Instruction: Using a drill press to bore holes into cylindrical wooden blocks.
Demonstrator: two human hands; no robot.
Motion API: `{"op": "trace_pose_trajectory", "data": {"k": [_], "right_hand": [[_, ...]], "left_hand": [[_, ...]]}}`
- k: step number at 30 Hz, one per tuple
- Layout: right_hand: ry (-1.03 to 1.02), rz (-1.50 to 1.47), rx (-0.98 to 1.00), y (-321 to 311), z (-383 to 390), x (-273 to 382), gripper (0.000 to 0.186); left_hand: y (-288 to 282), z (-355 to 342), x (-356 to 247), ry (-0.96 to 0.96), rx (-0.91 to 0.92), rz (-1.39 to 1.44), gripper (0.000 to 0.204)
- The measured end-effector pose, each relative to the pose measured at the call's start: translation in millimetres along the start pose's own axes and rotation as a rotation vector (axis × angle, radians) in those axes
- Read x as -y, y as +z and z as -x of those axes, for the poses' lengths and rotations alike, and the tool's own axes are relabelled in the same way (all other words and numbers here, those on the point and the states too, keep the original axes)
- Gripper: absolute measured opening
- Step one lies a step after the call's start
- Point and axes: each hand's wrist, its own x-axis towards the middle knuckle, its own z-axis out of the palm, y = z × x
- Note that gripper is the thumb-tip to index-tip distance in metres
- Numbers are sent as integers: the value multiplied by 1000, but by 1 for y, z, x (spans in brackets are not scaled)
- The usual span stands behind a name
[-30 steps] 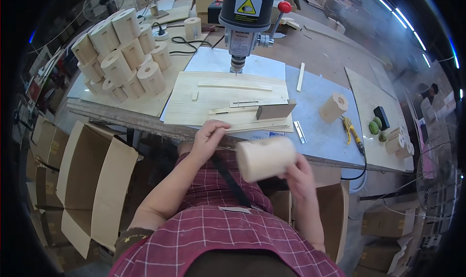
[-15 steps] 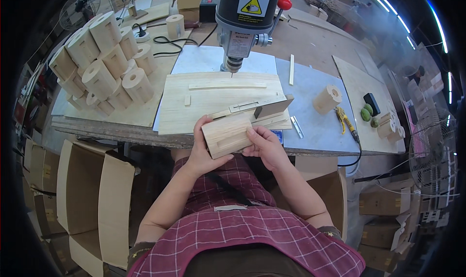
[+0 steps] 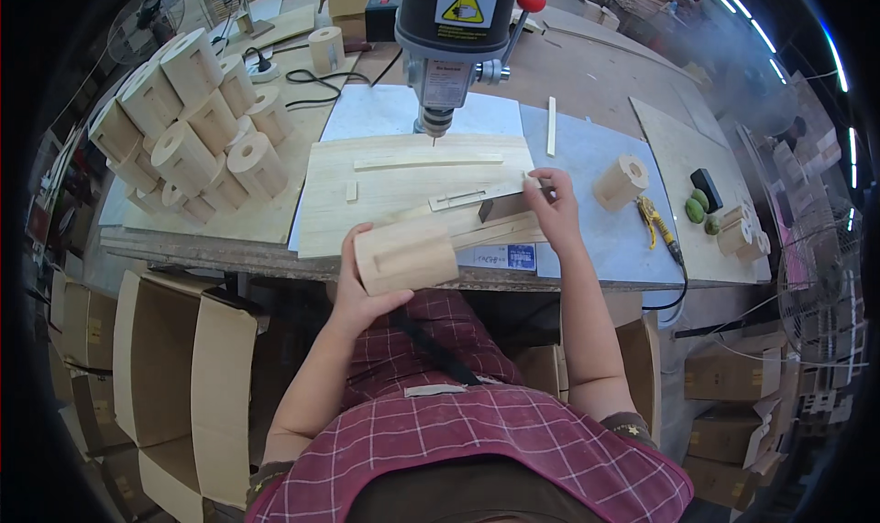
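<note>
My left hand (image 3: 353, 285) is wrapped round a pale wooden cylinder (image 3: 408, 255) with a narrow slot in its side, held sideways before the table's front edge. Farther right, my right hand (image 3: 555, 209) pinches the right end of a slotted strip with a grey-brown block (image 3: 500, 204), which lies slantwise on the wooden board (image 3: 325, 202). My fingers partly hide that end. Behind the board stands a bench drill (image 3: 454, 28), its thin bit pointing down at the board's far edge.
Several wooden cylinders (image 3: 211, 110) are stacked at the left. Another cylinder (image 3: 621, 182) stands at the right, beside a yellow-handled tool (image 3: 658, 228) with a cord. Thin wooden strips (image 3: 426, 162) lie on the board. Open cardboard boxes (image 3: 225, 385) are below the table.
My right hand has let go of the cylinder and moved up and right to the slotted strip's block. My left hand has shifted slightly left with the cylinder.
</note>
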Motion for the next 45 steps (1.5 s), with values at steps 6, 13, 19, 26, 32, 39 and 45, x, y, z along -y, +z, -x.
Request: {"op": "trace_pose_trajectory", "data": {"k": [6,13,19,26,32,39,45], "right_hand": [[292,-506,42,3,-9,0,14],[299,-561,40,7,-10,-1,15],[278,-540,35,6,-7,0,16],[247,-505,9,7,-1,1,17],[223,-520,0,7,0,0,18],[266,-459,6,6,0,4,20],[238,-373,31,7,11,14,21]], "left_hand": [[-21,-7,-14,-101,-93,-14,88],[-17,-25,-17,-177,-105,-28,88],[-16,-31,-34,-237,-5,-66,91],[-23,-37,-27,-144,-15,-433,90],[-24,-41,-38,-188,41,-542,88],[-29,-51,-33,-111,103,-586,85],[10,-56,-29,-92,108,-532,78]]}}
